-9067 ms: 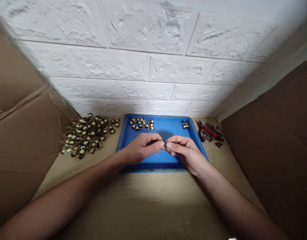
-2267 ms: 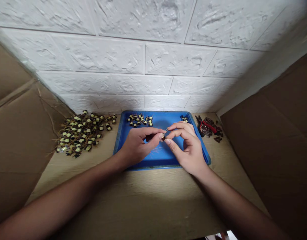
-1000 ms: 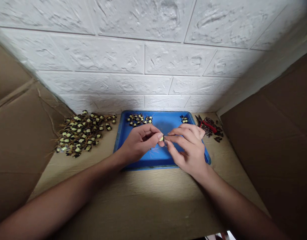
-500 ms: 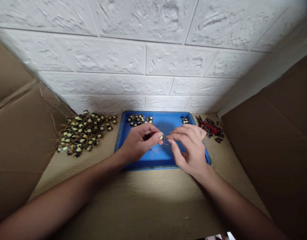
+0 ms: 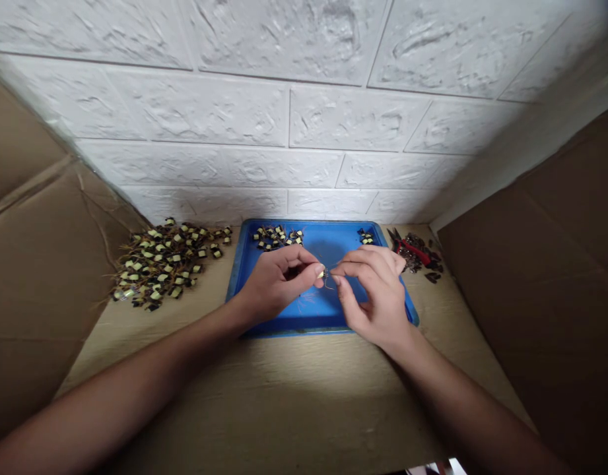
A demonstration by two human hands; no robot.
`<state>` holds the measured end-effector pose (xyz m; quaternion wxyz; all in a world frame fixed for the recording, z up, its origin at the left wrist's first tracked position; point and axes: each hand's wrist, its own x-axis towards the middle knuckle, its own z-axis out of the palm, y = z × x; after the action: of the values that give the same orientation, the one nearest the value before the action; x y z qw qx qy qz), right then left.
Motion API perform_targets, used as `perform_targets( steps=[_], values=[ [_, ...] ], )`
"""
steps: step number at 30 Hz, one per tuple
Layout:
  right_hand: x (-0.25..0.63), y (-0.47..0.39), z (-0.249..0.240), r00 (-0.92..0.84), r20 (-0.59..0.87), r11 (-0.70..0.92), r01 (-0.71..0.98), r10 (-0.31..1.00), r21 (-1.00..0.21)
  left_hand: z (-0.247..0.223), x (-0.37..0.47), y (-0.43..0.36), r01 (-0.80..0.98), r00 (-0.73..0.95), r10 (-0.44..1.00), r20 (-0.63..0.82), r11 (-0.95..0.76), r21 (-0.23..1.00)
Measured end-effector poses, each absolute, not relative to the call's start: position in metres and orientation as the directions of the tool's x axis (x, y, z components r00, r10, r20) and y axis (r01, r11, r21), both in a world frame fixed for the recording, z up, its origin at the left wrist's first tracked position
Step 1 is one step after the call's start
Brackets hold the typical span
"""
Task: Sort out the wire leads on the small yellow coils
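Observation:
Over the blue tray [image 5: 304, 323], my left hand [image 5: 281, 280] pinches a small yellow-wrapped transformer [image 5: 321, 273] between thumb and fingers. Its pins and thin wire ends face right. My right hand [image 5: 375, 290] is just to the right, thumb and forefinger pressed together on a thin wire [image 5: 330, 273] that runs from the part. Another fine wire end curls below it. Behind my left hand, several similar small transformers [image 5: 278, 237] lie in the tray, and a few more [image 5: 366, 237] sit at its back right corner.
A large heap of yellow and black transformers [image 5: 165, 264] lies left of the tray. Red-handled cutters [image 5: 415, 252] rest among small dark pieces [image 5: 432, 267] on the right. Cardboard panels [image 5: 541, 251] flank the wooden table [image 5: 294, 396]; a white brick-patterned wall [image 5: 304, 119] stands behind.
My right thumb and forefinger have closed on a wire and shifted slightly toward the part. The left hand stays nearly still with the transformer.

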<state>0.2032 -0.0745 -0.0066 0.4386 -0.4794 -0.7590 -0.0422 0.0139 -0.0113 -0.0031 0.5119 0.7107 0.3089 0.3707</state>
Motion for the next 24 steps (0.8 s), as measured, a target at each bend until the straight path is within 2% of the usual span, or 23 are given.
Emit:
perform_targets(
  steps=[12, 24],
  values=[
    [0.2036, -0.0746, -0.0075, -0.182, 0.708, 0.567, 0.743, 0.682, -0.356, -0.0028, 0.0135, -0.0127, 0.118, 0.544, 0.805, 0.237, -0.353, 0.928],
    [0.2044, -0.0729, -0.0059, -0.202, 0.690, 0.578, 0.728, 0.695, -0.370, -0.0035, 0.0133, -0.0130, 0.136, 0.553, 0.804, 0.216, -0.343, 0.929]
  ],
)
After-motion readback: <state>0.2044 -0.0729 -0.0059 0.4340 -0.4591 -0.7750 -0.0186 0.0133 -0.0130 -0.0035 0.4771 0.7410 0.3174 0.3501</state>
